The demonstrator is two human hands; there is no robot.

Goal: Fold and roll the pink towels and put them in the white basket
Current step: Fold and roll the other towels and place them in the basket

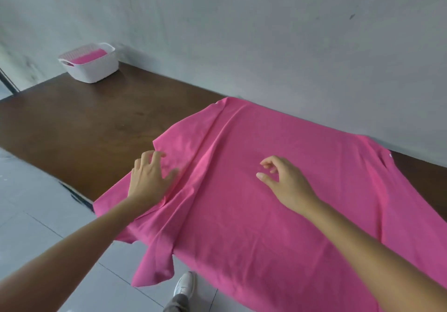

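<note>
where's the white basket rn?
In the head view, the white basket sits at the far left end of the brown table, close to the wall, well apart from the spread pink towel. Something pink lies inside it.

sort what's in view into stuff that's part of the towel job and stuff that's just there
Part of the job:
pink towel spread on the table
white basket, pink cloth already inside
left hand resting on the towel
right hand above it

Just there:
brown table
white shoe
wall
</note>
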